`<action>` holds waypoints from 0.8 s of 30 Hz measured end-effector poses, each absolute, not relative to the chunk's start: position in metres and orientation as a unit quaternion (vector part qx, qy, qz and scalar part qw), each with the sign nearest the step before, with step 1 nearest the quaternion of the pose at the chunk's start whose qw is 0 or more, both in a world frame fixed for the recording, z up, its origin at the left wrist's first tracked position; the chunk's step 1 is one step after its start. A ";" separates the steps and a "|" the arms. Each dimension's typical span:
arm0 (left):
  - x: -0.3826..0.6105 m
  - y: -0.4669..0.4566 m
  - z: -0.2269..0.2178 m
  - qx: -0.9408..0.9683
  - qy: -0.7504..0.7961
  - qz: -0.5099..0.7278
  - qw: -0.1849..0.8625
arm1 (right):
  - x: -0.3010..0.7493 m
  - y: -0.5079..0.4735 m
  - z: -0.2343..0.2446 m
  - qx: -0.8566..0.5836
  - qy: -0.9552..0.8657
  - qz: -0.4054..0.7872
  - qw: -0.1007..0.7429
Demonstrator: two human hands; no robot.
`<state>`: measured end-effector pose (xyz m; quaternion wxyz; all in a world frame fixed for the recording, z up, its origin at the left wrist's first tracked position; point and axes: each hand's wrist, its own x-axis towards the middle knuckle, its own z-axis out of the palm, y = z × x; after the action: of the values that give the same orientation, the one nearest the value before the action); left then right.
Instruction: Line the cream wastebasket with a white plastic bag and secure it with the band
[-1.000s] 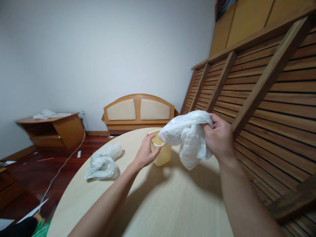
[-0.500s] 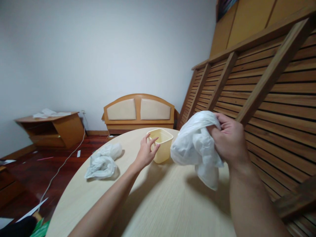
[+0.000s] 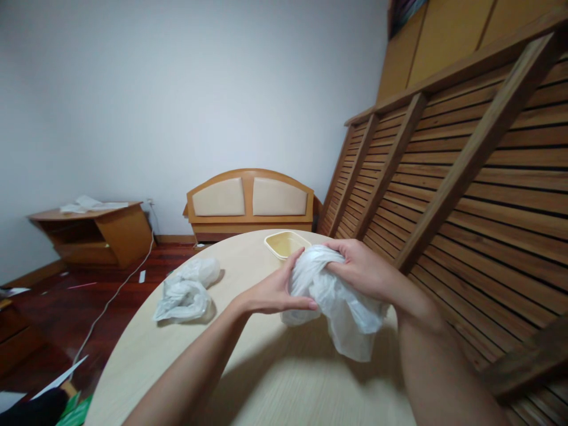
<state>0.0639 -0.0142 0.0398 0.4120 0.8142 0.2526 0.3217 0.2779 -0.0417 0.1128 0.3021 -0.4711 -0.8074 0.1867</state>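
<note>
Between my two hands is a crumpled white plastic bag (image 3: 331, 296), held just above the round table (image 3: 248, 378). My left hand (image 3: 284, 290) wraps its thumb and fingers round the bag's left side. From the right, my right hand (image 3: 355, 263) grips the top of the bag, its fingers partly buried in the folds. Right behind the bag stands a pale yellow plastic container (image 3: 277, 244), open at the top, its lower part hidden by my left hand and the bag. Another crumpled white plastic bag (image 3: 189, 293) lies on the table's left side.
A slatted wooden frame (image 3: 444, 195) leans close along the right side. Behind the table stands a padded headboard (image 3: 251, 204). A low wooden cabinet (image 3: 119, 236) with white sheets on top is at left, and a cable (image 3: 118, 302) runs across the dark floor.
My left hand has left the yellow container and taken hold of the bag. My right hand has brought the bag left and lower, in front of the container.
</note>
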 end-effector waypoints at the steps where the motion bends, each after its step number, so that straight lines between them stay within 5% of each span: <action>1: 0.065 -0.014 0.039 0.815 0.250 0.321 0.412 | 0.276 -0.041 0.112 -0.467 -0.810 0.189 0.300; 16: 0.024 -0.005 0.063 0.859 0.329 0.066 0.387 | 0.298 -0.027 0.099 -0.456 -0.846 0.243 0.131; 24: 0.030 0.001 0.047 0.862 0.417 0.077 0.279 | 0.314 0.005 0.062 -0.588 -0.775 0.230 0.018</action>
<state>0.0300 0.0012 0.0470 0.2786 0.8617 0.4170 0.0772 0.3136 0.0048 0.0620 0.0177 -0.5877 -0.7754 0.2303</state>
